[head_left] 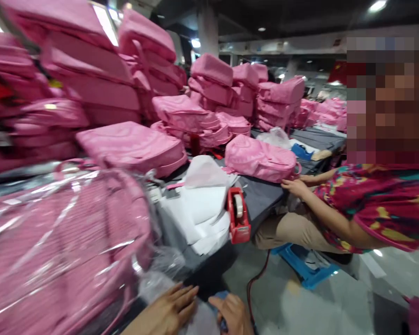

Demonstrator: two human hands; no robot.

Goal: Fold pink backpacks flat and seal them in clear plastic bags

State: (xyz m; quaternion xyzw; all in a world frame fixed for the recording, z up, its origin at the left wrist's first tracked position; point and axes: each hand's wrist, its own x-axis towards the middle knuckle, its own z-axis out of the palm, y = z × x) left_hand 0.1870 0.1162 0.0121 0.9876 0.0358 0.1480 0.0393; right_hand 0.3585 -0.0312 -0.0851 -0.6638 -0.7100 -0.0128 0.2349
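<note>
At the bottom edge, my left hand point(169, 309) lies flat with its fingers stretched out, on clear plastic film point(160, 274). Just to its right is my right hand point(234, 314), fingers curled closed; a bit of blue shows beside them, but what they hold is too blurred to make out. A pink backpack point(56, 251) wrapped in a clear plastic bag fills the lower left, close to my left hand. Beyond my hands, white paper sheets point(199, 209) are spread on the dark table, with a red tape dispenser point(239, 216) at their right.
Tall stacks of pink backpacks point(87, 74) line the table's far side. A co-worker in a flowered top point(373, 209) sits at the right, hands at another pink backpack point(260, 158). A blue stool point(310, 270) and a dark red cord point(256, 279) are below.
</note>
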